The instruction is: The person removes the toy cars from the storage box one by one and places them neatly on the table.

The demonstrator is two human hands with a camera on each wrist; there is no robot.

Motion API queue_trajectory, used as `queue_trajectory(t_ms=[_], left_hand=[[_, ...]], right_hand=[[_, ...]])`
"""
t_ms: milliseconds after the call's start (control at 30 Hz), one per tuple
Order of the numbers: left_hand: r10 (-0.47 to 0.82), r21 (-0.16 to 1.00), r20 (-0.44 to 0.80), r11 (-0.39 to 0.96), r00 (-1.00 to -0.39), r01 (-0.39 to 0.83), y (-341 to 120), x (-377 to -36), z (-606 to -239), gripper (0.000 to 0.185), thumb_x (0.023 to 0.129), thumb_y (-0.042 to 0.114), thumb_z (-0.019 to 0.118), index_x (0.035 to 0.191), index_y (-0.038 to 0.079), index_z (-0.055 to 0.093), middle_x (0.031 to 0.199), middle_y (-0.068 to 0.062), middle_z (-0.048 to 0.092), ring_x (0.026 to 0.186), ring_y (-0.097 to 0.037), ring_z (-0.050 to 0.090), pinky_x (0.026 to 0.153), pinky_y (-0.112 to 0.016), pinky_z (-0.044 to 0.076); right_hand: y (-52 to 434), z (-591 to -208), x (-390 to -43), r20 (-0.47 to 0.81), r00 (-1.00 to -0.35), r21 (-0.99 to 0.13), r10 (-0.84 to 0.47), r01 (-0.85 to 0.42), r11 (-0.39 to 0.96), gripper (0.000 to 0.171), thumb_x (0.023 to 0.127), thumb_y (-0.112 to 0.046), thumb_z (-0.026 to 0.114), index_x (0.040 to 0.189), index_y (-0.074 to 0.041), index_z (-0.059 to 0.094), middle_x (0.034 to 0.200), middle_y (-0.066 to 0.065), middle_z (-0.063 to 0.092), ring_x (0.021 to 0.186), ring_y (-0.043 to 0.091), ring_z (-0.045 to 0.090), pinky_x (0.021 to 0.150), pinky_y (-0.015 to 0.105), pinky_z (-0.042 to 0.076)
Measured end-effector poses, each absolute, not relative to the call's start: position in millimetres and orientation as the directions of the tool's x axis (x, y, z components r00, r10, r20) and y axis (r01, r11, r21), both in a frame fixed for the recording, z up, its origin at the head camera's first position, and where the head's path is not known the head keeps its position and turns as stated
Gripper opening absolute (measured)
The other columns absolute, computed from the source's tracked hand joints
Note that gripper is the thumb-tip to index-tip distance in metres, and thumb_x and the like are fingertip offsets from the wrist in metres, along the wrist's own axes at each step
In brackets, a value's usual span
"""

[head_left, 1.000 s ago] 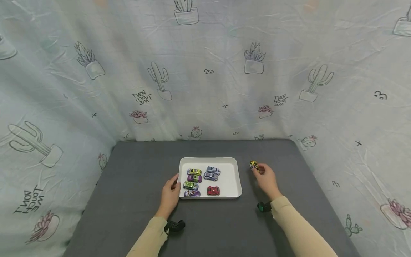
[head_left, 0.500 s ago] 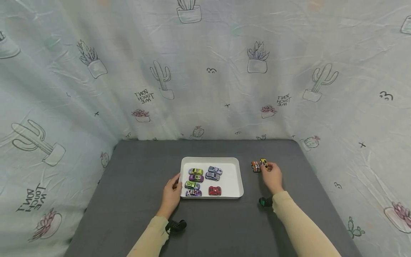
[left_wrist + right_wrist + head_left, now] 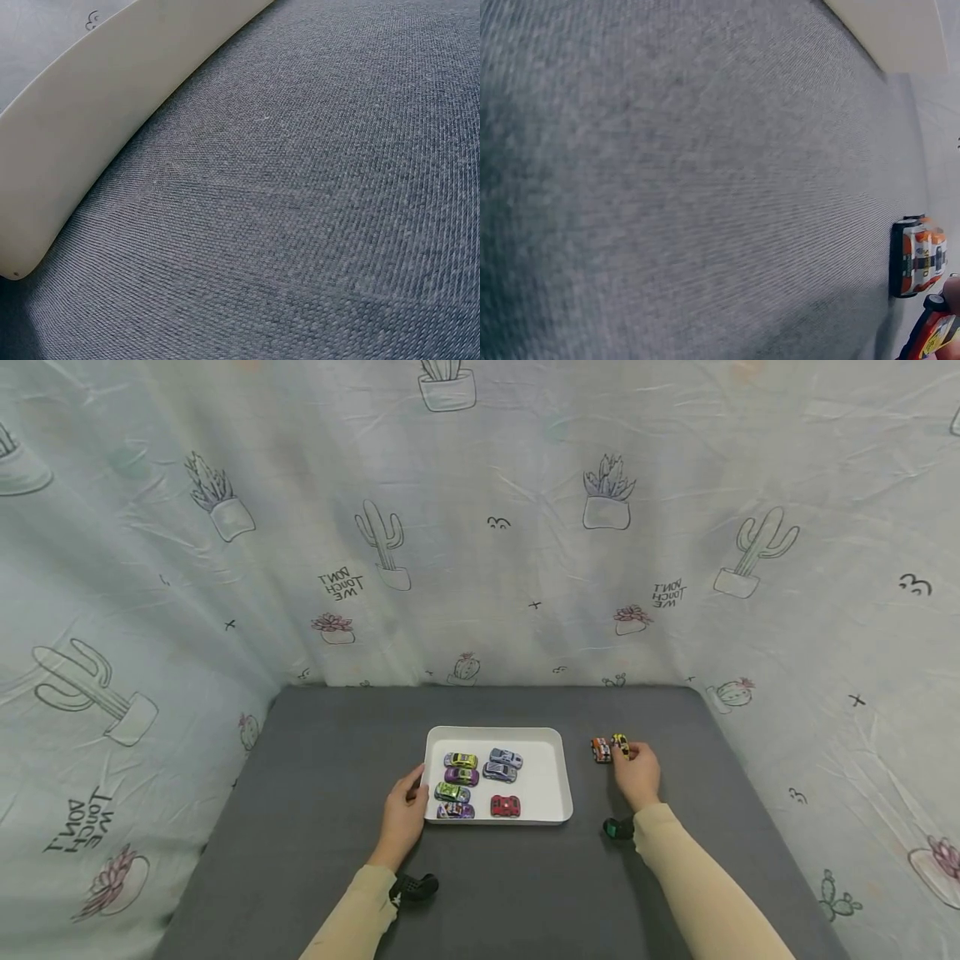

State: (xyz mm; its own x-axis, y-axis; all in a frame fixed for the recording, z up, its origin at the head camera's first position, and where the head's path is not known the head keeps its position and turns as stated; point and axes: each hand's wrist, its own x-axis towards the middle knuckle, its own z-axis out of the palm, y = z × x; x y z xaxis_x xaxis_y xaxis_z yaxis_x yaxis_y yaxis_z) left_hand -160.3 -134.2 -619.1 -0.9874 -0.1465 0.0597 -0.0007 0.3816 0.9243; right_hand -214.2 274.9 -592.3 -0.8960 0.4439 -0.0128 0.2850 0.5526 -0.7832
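My left hand (image 3: pixel 403 814) touches the left edge of a shallow white tray (image 3: pixel 543 785) with its thumb and fingertips; in the left wrist view the tray's outer wall (image 3: pixel 90 112) shows, but no hand. Pinched between the fingertips of my right hand (image 3: pixel 637 777) is a yellow-and-black toy car (image 3: pixel 620 742), right of the tray. Its red and yellow side shows at the lower corner of the right wrist view, beside part of a finger. Just left of it, an orange-and-white toy car (image 3: pixel 601 750) stands on the grey table.
Inside the tray, several yellow, purple and green toy cars line the left side. Two grey-blue cars (image 3: pixel 500 772) sit mid-tray and a red car (image 3: pixel 506 807) near the front. A cactus-print curtain (image 3: pixel 495 568) hangs behind and beside the grey tabletop (image 3: pixel 337 735).
My right hand has moved slightly right with the yellow car, then lowered it beside the orange car, which has come into sight. My left hand stays at the tray's edge.
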Motion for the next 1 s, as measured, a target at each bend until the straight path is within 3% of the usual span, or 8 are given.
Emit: queue_trajectory(t_ms=[667,1000], left_hand=[[-0.147,0.922,0.061,0.388,-0.987,-0.001,-132,-160,-620,0.041,0.1,0.013,0.055,0.141,0.013,0.053,0.111,-0.011,0.06,0.093,-0.019,0.059,0.076,-0.031,0.052],[-0.138,0.926,0.056,0.378,-0.989,0.0,-134,-160,-617,0.041,0.1,0.015,0.054,0.141,0.013,0.052,0.111,-0.01,0.059,0.092,-0.019,0.059,0.075,-0.031,0.052]], right_hand=[[286,-594,-212,-0.066,-0.9,-0.737,0.431,0.335,0.587,0.044,0.098,-0.025,0.057,0.123,0.01,0.053,0.106,0.026,0.057,0.091,0.036,0.054,0.074,0.046,0.045],[289,-596,-207,-0.038,-0.949,-0.743,0.313,0.237,0.626,0.046,0.092,-0.012,0.058,0.129,0.014,0.049,0.113,0.03,0.056,0.1,0.039,0.055,0.081,0.048,0.048]])
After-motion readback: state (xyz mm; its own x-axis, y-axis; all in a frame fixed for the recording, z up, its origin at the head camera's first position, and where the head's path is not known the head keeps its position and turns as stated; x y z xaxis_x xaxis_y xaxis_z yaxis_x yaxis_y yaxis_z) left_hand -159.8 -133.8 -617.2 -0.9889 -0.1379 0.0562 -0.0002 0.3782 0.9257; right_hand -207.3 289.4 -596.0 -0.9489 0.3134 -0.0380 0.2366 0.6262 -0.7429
